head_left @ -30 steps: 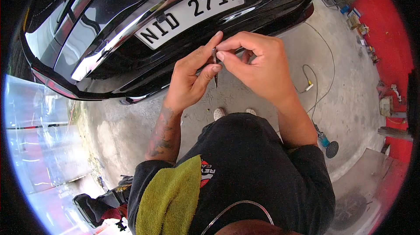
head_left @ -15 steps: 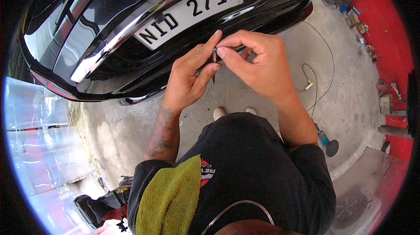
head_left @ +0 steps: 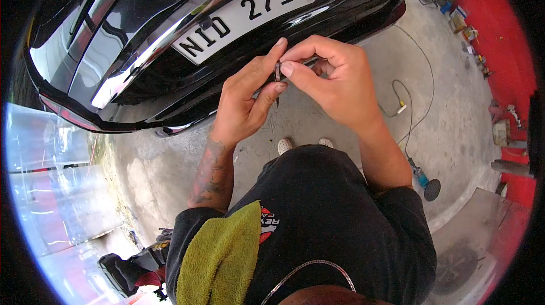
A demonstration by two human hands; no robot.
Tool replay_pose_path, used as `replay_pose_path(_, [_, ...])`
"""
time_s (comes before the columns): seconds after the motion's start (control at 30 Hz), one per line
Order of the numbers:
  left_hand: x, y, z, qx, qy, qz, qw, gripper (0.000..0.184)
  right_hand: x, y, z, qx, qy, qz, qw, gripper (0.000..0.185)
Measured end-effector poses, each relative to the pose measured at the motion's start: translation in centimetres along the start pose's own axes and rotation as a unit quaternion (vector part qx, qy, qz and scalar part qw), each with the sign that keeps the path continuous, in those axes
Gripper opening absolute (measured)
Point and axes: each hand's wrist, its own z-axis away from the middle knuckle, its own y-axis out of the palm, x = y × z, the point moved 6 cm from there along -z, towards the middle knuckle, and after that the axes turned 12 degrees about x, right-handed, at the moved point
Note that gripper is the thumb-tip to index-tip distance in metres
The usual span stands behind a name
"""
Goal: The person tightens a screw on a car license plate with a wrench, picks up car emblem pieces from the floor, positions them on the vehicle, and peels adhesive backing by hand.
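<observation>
My left hand (head_left: 243,93) is closed on a small, narrow dark piece (head_left: 277,73), its thumb at the lower end and fingers behind. A thin dark tip shows below that thumb. My right hand (head_left: 338,78) pinches the upper part of the same piece between thumb and index finger, its other fingers curled. Both hands meet at chest height, just in front of the rear bumper (head_left: 335,26) of a black car. What kind of piece it is cannot be made out at this size. A white number plate (head_left: 250,12) sits on the car beyond my hands.
A round-headed power tool (head_left: 424,180) lies on the concrete floor to the right, near a loose cable (head_left: 432,78). Several small items stand along the red strip (head_left: 499,49). A green towel (head_left: 218,254) hangs over my left shoulder; a dark bag-like item (head_left: 128,274) is at lower left.
My right fingers have shifted very slightly on the small dark piece. Otherwise both hands stay in place, and the view has barely moved.
</observation>
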Motion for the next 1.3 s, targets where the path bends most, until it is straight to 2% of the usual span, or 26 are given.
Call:
replay_pose_path(0.27, [0.27, 0.13, 0.23, 0.018, -0.041, 0.053, 0.998, 0.059, -0.89, 0.13, 0.16, -0.006, 0.001, -0.029, 1.0, 0.012])
replay_pose_path(0.37, [-0.01, -0.04, 0.06, 0.009, -0.011, 0.021, 1.0, 0.059, -0.59, 0.09, 0.16, -0.003, 0.004, -0.034, 0.999, 0.013])
replay_pose_path(0.77, [-0.22, -0.06, 0.04, 0.01, -0.001, -0.034, 0.999, 0.061, -0.44, -0.06, 0.3, 0.0, 0.0, -0.032, 0.999, 0.013])
replay_pose_path(1.3, [-0.34, 0.3, 0.09, 0.004, 0.009, -0.017, 1.0, 0.06, -0.58, -0.04, 0.8, -0.004, 0.007, -0.048, 0.999, 0.013])
